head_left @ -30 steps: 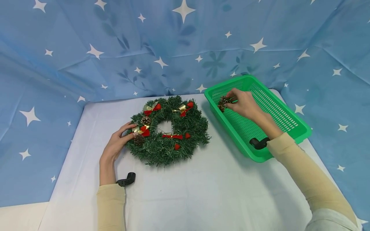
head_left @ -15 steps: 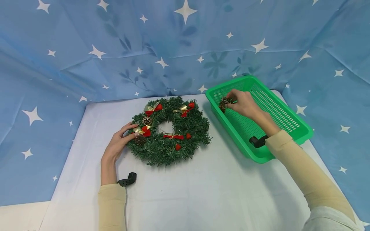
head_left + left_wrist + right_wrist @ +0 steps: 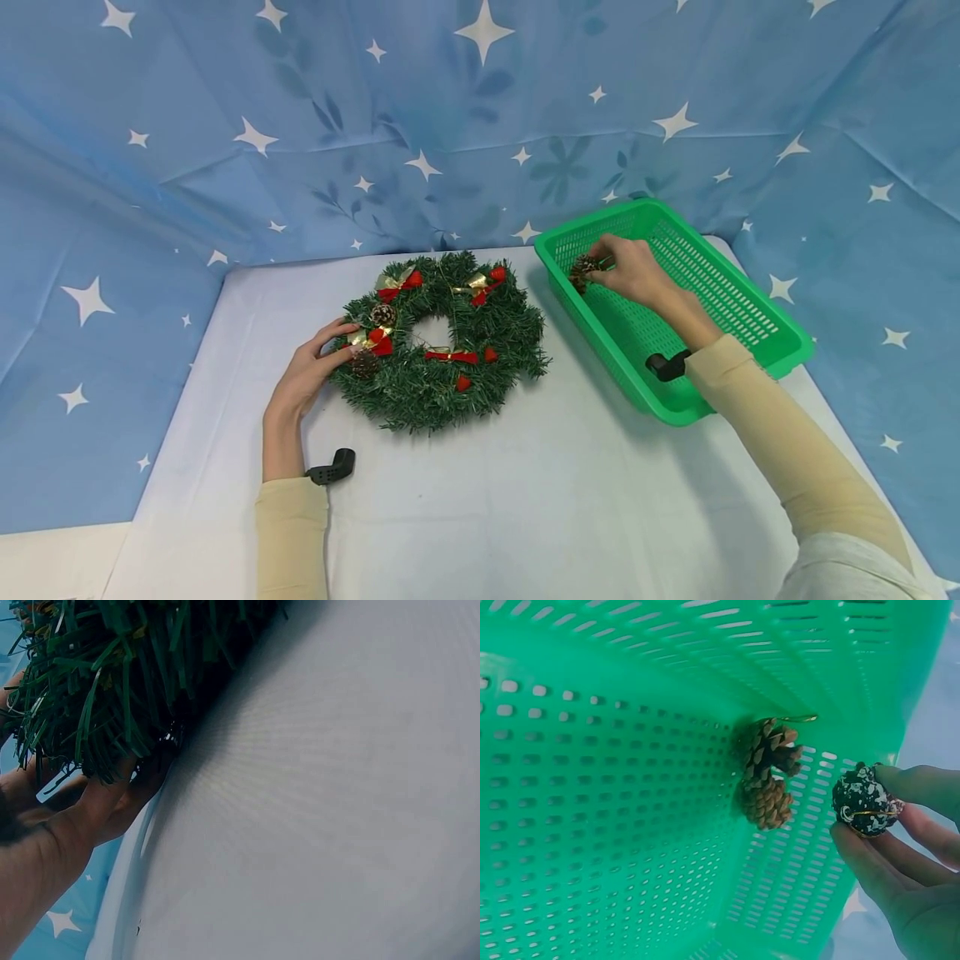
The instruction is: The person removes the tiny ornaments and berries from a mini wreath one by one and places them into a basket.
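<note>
My left hand [image 3: 307, 375] grips the left edge of a green Christmas wreath [image 3: 435, 400] lying on the table. In the left wrist view its fingers [image 3: 105, 791] reach under the green needles. The wreath bears red-and-gold bows, small red ornaments and pine cones. Over the far left part of a green plastic basket [image 3: 720, 300], my right hand [image 3: 633, 271] pinches a dark pine cone [image 3: 868, 799] with white-flecked scales and a gold wire loop. Two brown pine cones, an upper one [image 3: 771, 754] and a lower one [image 3: 768, 805], lie in the basket's corner, apart from the held one.
A white cloth covers the table [image 3: 480, 517]. Blue star-patterned curtains [image 3: 420, 100] stand behind and at both sides. The basket's raised perforated walls surround the loose pine cones. Each wrist wears a black camera, such as the left camera [image 3: 333, 467].
The head view has shifted slightly. Both hands keep their places, the left on the wreath and the right pinching the pine cone over the basket.
</note>
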{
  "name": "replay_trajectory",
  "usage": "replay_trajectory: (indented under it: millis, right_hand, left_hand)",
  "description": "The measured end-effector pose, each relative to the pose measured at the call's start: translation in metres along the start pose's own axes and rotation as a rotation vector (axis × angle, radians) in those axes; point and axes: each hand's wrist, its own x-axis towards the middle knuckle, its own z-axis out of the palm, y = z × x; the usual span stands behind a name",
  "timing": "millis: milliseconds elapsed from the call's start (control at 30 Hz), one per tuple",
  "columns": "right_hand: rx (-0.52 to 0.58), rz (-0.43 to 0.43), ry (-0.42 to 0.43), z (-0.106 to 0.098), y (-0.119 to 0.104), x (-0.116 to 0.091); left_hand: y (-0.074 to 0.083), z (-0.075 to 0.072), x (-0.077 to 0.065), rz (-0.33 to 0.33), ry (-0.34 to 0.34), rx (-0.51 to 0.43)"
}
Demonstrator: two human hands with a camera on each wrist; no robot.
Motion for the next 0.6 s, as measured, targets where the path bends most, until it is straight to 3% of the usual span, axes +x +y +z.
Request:
replay_trajectory:
  millis: [600]
  right_hand:
    - [0.013,0.092,-0.064,0.008,0.023,0.005]
  left_hand:
    - [0.000,0.000,0.000,0.001,-0.001,0.011]
